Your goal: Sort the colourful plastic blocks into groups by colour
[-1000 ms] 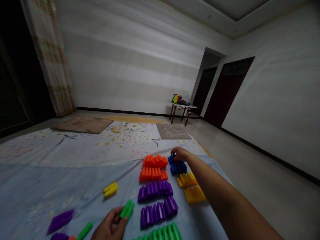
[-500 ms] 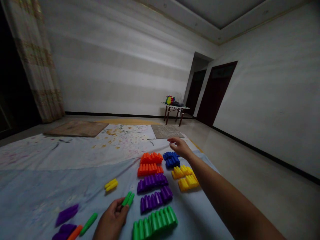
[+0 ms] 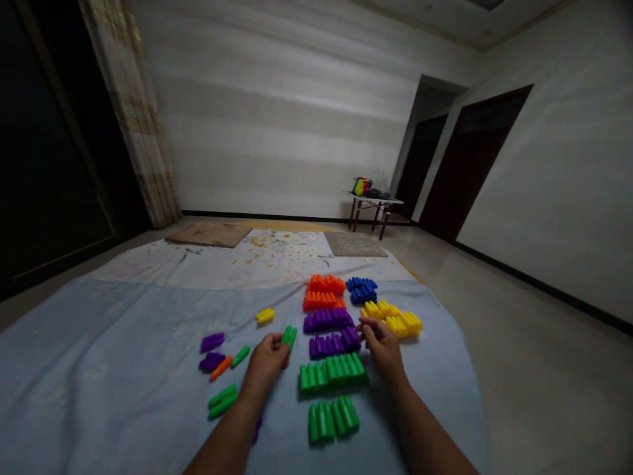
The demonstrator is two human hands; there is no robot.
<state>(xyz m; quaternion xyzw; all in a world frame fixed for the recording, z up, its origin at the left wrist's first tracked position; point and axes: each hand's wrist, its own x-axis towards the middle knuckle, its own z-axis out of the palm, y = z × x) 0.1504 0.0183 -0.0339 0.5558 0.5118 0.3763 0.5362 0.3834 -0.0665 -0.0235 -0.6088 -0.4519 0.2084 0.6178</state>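
Note:
My left hand (image 3: 271,356) pinches a pair of green pegs (image 3: 289,337) just left of the sorted rows. Beside the purple rows (image 3: 329,320), on their right, is my right hand (image 3: 380,340), its fingers curled near the end of the lower row; whether it grips anything is too small to tell. Orange rows (image 3: 324,301) lie behind the purple ones, with blue pieces (image 3: 362,291) and yellow pieces (image 3: 403,324) to the right. Nearer to me are a long green row (image 3: 333,373) and a shorter green group (image 3: 333,420).
Loose yellow (image 3: 265,315), purple (image 3: 212,342), orange (image 3: 221,368) and green pieces (image 3: 222,402) lie to the left on the cloth (image 3: 148,369). Two flat boards, brown (image 3: 210,234) and grey (image 3: 355,245), rest at the far edge. A small table (image 3: 373,198) stands beyond.
My right hand has come back from beyond the blue pieces to beside the purple rows. The view has shifted, showing more of the near cloth. My left hand still holds the green pegs.

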